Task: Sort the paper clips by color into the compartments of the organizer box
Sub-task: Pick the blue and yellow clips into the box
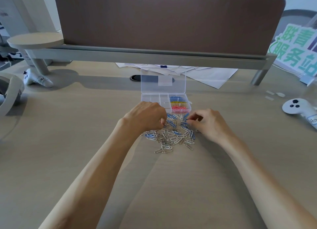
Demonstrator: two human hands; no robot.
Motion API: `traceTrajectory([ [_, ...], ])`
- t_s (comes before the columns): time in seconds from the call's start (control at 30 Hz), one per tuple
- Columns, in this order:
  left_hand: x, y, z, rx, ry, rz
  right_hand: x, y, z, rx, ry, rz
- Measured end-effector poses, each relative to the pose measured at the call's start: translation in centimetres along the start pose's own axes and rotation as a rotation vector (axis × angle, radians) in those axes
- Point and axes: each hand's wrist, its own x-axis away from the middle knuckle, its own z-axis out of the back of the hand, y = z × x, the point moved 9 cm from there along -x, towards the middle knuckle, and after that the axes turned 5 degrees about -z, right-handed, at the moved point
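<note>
Head view, centre frame: a loose pile of blue and silver wire paper clips (pixel 173 136) lies just below the clear plastic organizer box (pixel 149 98). Right hand (pixel 208 124) pinches a blue clip (pixel 186 120); left hand (pixel 147 116) is curled, and I cannot tell if it holds anything. Hooked clips could lift together and mix colours.

Blue and apparently silver paper clips (pixel 171 138), heaped before open clear organizer box (pixel 151 98)
</note>
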Motion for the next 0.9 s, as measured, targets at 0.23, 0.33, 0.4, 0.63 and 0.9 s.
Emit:
traceTrajectory([
  [0.23, -0.1, 1.0, -0.1, -0.048, 0.044, -0.060, -0.2, -1.4, 0.1, 0.227, -0.048, 0.090],
  [0.33, 0.1, 1.0, 0.1, -0.050, 0.083, -0.083, -0.1, -1.2, -0.1, 0.259, -0.053, 0.105],
  [0.4, 0.1, 0.9, 0.2, -0.055, 0.104, -0.083, 0.0, -0.8, 0.0, 0.227, -0.028, 0.099],
  [0.63, 0.7, 1.6, 1.4, -0.079, 0.402, -0.205, 1.5, 0.6, 1.3, -0.021, 0.169, 0.066],
  [0.9, -0.1, 3.1, 0.0, -0.086, 0.393, -0.310, 1.7, 2.9, 1.5, -0.253, 0.226, -0.081],
])
